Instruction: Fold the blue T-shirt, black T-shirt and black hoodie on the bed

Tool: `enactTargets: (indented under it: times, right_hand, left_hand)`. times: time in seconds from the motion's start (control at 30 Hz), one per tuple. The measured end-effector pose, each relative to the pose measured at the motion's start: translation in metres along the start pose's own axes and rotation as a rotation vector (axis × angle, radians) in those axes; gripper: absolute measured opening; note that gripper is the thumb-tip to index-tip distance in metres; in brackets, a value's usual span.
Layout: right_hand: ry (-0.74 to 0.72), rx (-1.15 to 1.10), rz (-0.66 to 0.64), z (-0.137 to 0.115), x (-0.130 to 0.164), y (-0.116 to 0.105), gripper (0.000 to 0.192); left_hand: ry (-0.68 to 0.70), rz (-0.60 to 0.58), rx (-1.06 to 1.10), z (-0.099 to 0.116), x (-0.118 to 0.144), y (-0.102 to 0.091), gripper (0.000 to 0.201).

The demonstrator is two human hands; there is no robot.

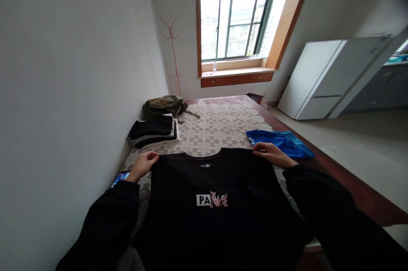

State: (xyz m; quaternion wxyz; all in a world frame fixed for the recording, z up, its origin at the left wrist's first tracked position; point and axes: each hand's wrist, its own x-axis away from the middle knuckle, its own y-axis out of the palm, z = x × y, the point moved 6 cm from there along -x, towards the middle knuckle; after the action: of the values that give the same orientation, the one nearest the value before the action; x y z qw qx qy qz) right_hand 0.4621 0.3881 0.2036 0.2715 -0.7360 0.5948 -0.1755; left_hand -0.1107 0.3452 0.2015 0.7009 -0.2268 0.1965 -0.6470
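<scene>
Left hand [144, 165] and right hand [270, 153] pinch the black T-shirt [210, 203] shoulders (keep both corners level, fabric taut).

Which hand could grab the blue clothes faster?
Probably the right hand. It pinches the black T-shirt's shoulder right beside the blue garment. The left hand holds the far shoulder, nearer the folded dark pile.
</scene>
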Motion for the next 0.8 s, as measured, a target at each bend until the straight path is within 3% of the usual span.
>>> enactTargets:
  times: [0.13,0.3,0.43,0.57,0.8]
  right_hand:
    - [0.018,0.088,0.005,0.008,-0.002,0.001,0.062]
    - [0.052,0.334,-0.066,0.018,-0.003,0.02,0.045]
    - [0.107,0.515,0.01,0.02,0.001,0.036,0.031]
    - [0.203,0.704,0.092,0.022,0.008,0.047,0.04]
    - [0.224,0.83,0.079,0.015,0.013,0.049,0.051]
  left_hand:
    - [0.01,-0.043,-0.05,0.001,-0.01,0.007,0.052]
    - [0.043,-0.058,-0.177,0.003,-0.01,0.016,0.038]
    - [0.079,-0.002,-0.292,0.007,-0.004,0.022,0.027]
    - [0.083,0.095,-0.399,0.007,0.007,0.029,0.027]
    - [0.086,0.175,-0.515,0.007,0.022,0.037,0.03]
